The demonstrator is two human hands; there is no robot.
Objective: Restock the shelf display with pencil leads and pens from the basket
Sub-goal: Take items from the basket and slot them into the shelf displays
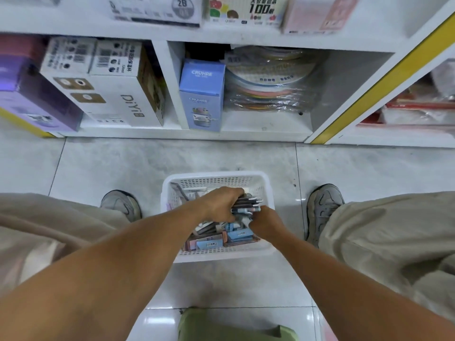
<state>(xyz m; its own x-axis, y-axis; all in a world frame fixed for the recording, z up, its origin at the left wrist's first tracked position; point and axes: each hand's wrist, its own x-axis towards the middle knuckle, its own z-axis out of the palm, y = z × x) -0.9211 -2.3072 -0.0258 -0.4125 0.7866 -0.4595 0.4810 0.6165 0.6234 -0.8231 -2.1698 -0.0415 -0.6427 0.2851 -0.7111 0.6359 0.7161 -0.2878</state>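
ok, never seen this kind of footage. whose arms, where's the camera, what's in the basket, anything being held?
There is no robot here. One wide-angle camera sits on a person's head and looks down, so the two bare arms are the wearer's own, with their shoes and trouser legs either side. A white basket stands on the tiled floor in front of a white shelf unit stocked with boxes. In the basket lie small blue and pink packs, probably the pencil leads. The left hand grips a bundle of pens over the basket; the right hand reaches in and touches that bundle, but its fingers are mostly hidden.

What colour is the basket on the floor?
White, with a perforated lattice wall: the basket shows plainly in the head view.
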